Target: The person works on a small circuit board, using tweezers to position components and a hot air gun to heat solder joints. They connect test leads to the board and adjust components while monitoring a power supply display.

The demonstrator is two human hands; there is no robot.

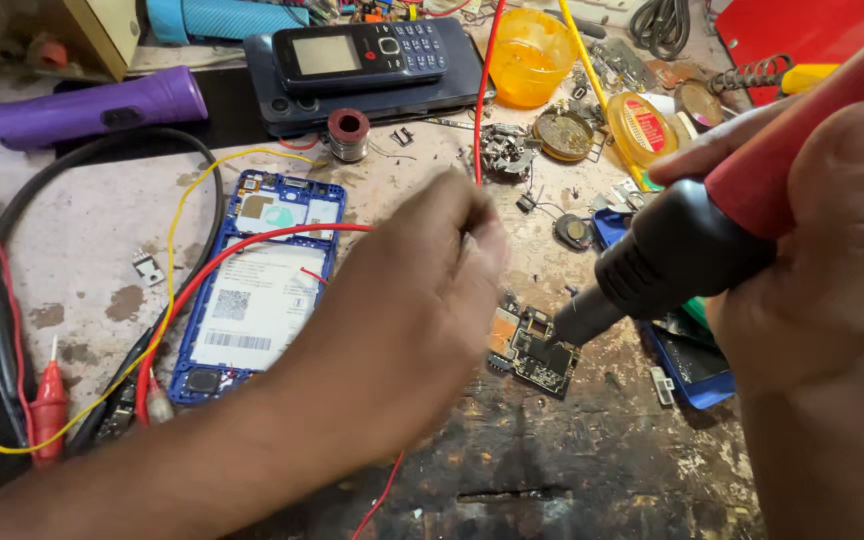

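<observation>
My right hand [832, 250] grips a red-handled hot air tool with a black nozzle [652, 265], its tip pointing down at a small dark circuit board [542, 355] on the worn bench. My left hand [422, 300] hovers just left of the board with fingers pinched together; whatever it pinches is too blurred to tell, and a thin red wire [252, 245] runs under it. An opened blue phone frame [257, 285] with a white battery lies left of my left hand.
A keypad phone [357, 50] rests on a dark smartphone at the back. A purple torch [92, 105], solder spool [348, 130], orange cup [532, 55], flux tins [642, 125], a red probe [49, 410], yellow and black cables and another blue phone part [697, 365] surround the work area.
</observation>
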